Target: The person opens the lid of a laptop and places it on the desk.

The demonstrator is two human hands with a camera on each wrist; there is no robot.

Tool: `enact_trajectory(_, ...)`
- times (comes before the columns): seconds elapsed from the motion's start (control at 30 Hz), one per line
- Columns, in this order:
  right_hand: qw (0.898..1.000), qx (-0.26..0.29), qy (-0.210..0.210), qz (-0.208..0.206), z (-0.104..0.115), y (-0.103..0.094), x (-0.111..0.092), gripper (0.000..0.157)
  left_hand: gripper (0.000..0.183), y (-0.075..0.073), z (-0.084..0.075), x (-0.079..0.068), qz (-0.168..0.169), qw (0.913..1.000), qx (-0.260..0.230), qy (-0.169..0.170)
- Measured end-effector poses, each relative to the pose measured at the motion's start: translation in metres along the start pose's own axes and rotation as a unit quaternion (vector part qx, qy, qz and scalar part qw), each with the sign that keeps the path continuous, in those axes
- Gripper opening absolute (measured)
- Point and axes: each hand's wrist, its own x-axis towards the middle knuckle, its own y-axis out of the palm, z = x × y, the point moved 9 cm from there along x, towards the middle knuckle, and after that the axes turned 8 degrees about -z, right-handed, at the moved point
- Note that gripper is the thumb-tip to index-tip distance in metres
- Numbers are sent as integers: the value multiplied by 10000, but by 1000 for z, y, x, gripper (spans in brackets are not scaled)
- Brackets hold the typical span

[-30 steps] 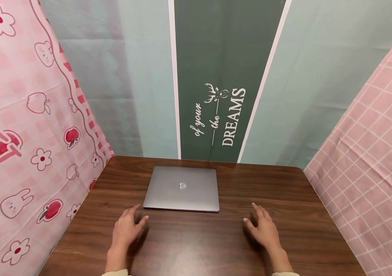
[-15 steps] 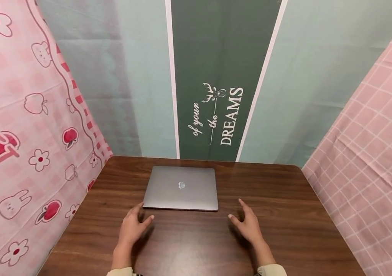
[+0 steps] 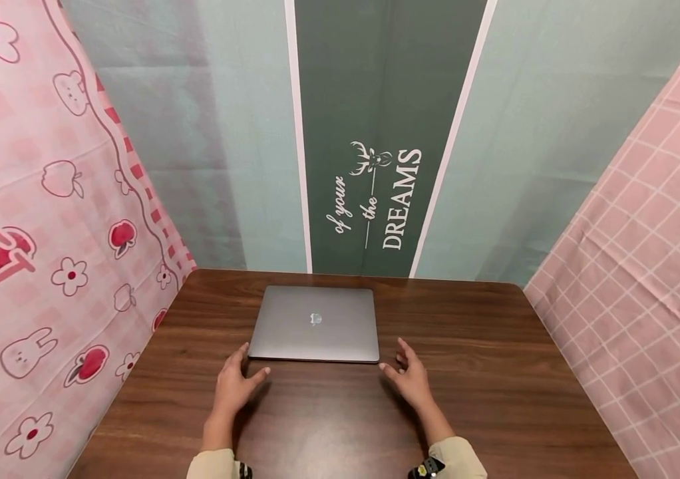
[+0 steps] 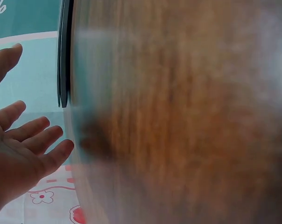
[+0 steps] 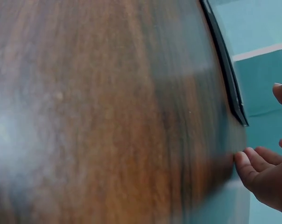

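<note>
A closed grey laptop [image 3: 314, 339] lies flat towards the back of the table, a small pale logo at the middle of its lid. Its thin dark edge shows in both wrist views. At its near left corner is my left hand [image 3: 235, 384], fingers spread and thumb apart, holding nothing. My right hand [image 3: 410, 380] is by the near right corner, its thumb tip close to that corner and its fingers loosely bent. In the left wrist view a gap shows between the left hand [image 4: 24, 144] and the laptop. The right hand [image 5: 267, 175] is partly cut off in the right wrist view.
The brown wood-grain table [image 3: 328, 426] reaches back to a green and teal curtain [image 3: 370, 100]. A pink patterned cloth [image 3: 46, 219] hangs on the left. On the right hangs a pink checked cloth [image 3: 633, 266].
Both hands have moved inward and slightly forward, towards the laptop's near corners. The right hand travelled further, leftward. The laptop has stayed in place on the table.
</note>
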Motion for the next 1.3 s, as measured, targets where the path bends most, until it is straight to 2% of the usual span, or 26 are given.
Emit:
enact_trajectory(0.2,9998,20,108,142,-3,12,8,75,76,3,4,11,8,9999,-157,-31)
enact_trajectory(0.33,9996,-273,-31,120,-2,16,11,76,77,4,6,16,-1,9999,-148,-51)
enact_trajectory(0.6,9965,-818,-36,180,5,22,14,80,80,11,7,26,169,9997,-183,-86)
enact_trajectory(0.77,9909,-1297,-103,336,6,29,18,83,83,18,8,32,218,9997,-44,-92)
enact_trajectory(1.03,9833,-1761,-224,410,4,37,24,84,87,31,13,37,617,9975,214,-259)
enact_trajectory(1.3,9755,-2138,-232,459,4,42,25,89,83,28,16,42,633,9949,702,-354)
